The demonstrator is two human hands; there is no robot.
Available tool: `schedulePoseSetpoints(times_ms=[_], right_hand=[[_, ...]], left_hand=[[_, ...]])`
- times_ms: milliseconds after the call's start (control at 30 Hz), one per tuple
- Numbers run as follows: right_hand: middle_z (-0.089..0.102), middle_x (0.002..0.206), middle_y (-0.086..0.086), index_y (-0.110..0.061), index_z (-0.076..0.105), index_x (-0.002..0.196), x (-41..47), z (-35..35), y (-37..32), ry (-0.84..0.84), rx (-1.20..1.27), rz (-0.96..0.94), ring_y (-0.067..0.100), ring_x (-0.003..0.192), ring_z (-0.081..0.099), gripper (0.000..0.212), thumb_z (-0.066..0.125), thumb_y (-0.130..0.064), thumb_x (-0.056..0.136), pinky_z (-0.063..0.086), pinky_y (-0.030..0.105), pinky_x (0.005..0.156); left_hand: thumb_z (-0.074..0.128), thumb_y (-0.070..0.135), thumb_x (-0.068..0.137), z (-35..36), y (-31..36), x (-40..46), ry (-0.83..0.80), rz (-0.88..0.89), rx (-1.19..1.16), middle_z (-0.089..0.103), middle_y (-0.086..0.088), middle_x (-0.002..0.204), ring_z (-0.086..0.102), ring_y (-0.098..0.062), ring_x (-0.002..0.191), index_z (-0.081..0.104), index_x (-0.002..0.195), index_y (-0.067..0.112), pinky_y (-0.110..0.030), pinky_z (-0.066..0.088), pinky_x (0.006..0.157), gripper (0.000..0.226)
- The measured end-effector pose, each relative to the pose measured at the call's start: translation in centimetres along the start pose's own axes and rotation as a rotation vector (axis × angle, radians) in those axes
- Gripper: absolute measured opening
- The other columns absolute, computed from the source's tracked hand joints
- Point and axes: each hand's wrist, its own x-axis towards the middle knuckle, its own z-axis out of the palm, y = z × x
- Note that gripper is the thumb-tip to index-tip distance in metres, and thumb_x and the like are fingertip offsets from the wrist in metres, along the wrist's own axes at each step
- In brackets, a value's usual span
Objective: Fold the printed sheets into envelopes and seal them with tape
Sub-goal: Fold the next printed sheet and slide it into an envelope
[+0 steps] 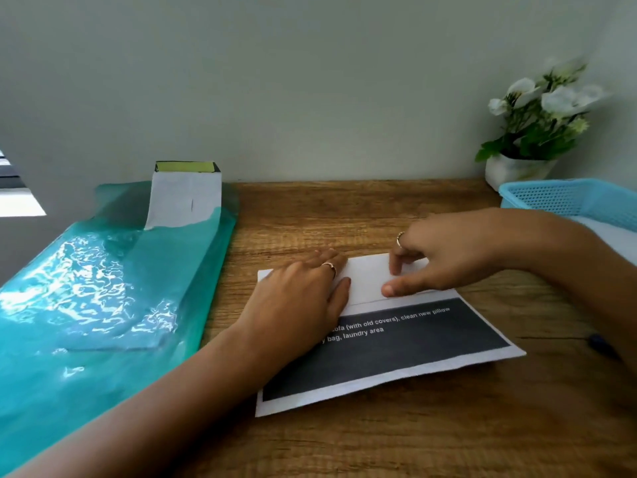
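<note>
Pressing a folded sheet [396, 343] flat on a wooden table [379, 436].
Left hand [303, 298] lies open-fingered; right hand [444, 260] presses with straight fingertips; basket [568, 198] is cut off at the table's right edge.

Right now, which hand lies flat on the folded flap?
The left hand: palm down, fingers straight, on the flap of the sheet. The right hand only touches it with thumb and a bent fingertip.
</note>
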Motion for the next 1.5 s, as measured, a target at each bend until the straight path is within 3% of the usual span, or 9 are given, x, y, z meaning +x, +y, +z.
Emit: schedulePoseSetpoints(times_ms=[133, 267, 433, 567, 667, 867, 1100, 1300, 1500], right_hand=[[0.055, 0.126, 0.004, -0.027, 0.050, 0.129, 0.8, 1.5, -1.3, 0.126, -0.002, 0.070, 0.021, 0.111, 0.052, 0.044, 0.040, -0.051, 0.094, 0.044, 0.037, 0.095], [0.024, 0.156, 0.002, -0.021, 0.017, 0.150, 1.2, 3.5, -3.1, 0.203, 0.120, 0.000, 0.020, 0.138, 0.030, 0.055, 0.035, -0.035, 0.100, 0.027, 0.030, 0.107], [0.005, 0.160, 0.003, -0.014, 0.008, 0.151, 2.2, 5.1, -3.7, 0.307, 0.122, 0.004, 0.015, 0.146, 0.010, 0.055, 0.031, -0.024, 0.102, 0.014, 0.028, 0.115], [0.006, 0.159, 0.010, -0.010, 0.009, 0.150, 1.9, 6.0, -5.0, 0.358, 0.048, 0.034, 0.021, 0.145, 0.013, 0.062, 0.037, -0.008, 0.095, 0.026, 0.038, 0.113], [0.010, 0.158, 0.010, -0.011, 0.012, 0.150, 1.5, 5.9, -5.4, 0.388, 0.063, 0.064, 0.024, 0.144, 0.018, 0.062, 0.038, -0.006, 0.093, 0.031, 0.040, 0.110], [0.043, 0.141, 0.011, -0.006, 0.031, 0.141, 0.8, 5.4, -5.5, 0.424, -0.016, 0.167, 0.028, 0.123, 0.048, 0.051, 0.042, -0.007, 0.092, 0.043, 0.037, 0.088], [0.058, 0.118, 0.010, -0.010, 0.056, 0.117, 0.3, 4.6, -2.5, 0.385, 0.033, 0.280, 0.027, 0.105, 0.057, 0.029, 0.040, -0.011, 0.093, 0.040, 0.032, 0.074], [0.043, 0.144, 0.006, -0.019, 0.038, 0.142, 0.3, 4.1, 0.7, 0.227, 0.200, 0.228, 0.023, 0.128, 0.042, 0.052, 0.047, -0.040, 0.095, 0.036, 0.035, 0.103], [0.030, 0.153, -0.001, -0.034, 0.019, 0.147, 0.4, 4.6, 3.6, 0.200, 0.279, 0.107, 0.020, 0.136, 0.034, 0.078, 0.058, -0.055, 0.083, 0.033, 0.036, 0.109]], left_hand=[[0.024, 0.034, 0.101, 0.8, -0.3, 0.3, -0.113, 0.047, -0.075, 0.015, 0.005, 0.156, 0.009, -0.007, 0.143, 0.018, 0.149, 0.021, -0.021, 0.005, 0.112, 0.050], [0.024, 0.032, 0.101, 0.9, -0.2, 0.4, -0.169, 0.057, -0.090, 0.012, 0.005, 0.157, 0.006, -0.006, 0.143, 0.014, 0.149, 0.020, -0.019, 0.003, 0.111, 0.050], [0.024, 0.031, 0.102, 0.2, 0.4, 0.1, -0.147, 0.039, 0.014, 0.016, 0.001, 0.156, 0.014, -0.011, 0.143, 0.016, 0.149, 0.017, -0.024, 0.012, 0.113, 0.050], [0.028, 0.028, 0.101, -0.4, 1.9, -0.4, -0.088, -0.010, 0.247, 0.032, -0.006, 0.151, 0.034, -0.018, 0.136, 0.028, 0.144, 0.013, -0.032, 0.031, 0.106, 0.046], [0.028, 0.036, 0.101, -1.0, 3.0, -0.6, -0.173, -0.163, 0.390, 0.051, -0.010, 0.133, 0.050, -0.026, 0.119, 0.046, 0.129, 0.012, -0.039, 0.042, 0.091, 0.042], [0.020, 0.059, 0.094, -1.5, 3.1, -1.0, -0.345, -0.441, 0.464, 0.055, -0.020, 0.126, 0.051, -0.038, 0.118, 0.055, 0.120, 0.008, -0.054, 0.043, 0.095, 0.067], [0.018, 0.069, 0.088, -2.2, 2.7, -2.0, -0.315, -0.491, 0.442, 0.062, -0.017, 0.115, 0.057, -0.035, 0.108, 0.060, 0.107, 0.008, -0.053, 0.046, 0.092, 0.076], [0.021, 0.076, 0.081, -2.8, 0.6, -1.9, -0.317, -0.399, 0.341, 0.062, -0.010, 0.114, 0.057, -0.027, 0.106, 0.059, 0.103, 0.012, -0.056, 0.040, 0.098, 0.078], [0.045, 0.069, 0.079, -3.6, -1.9, -1.5, -0.385, -0.251, 0.023, 0.046, 0.001, 0.141, 0.045, -0.020, 0.126, 0.035, 0.140, 0.028, -0.043, 0.037, 0.105, 0.075]])
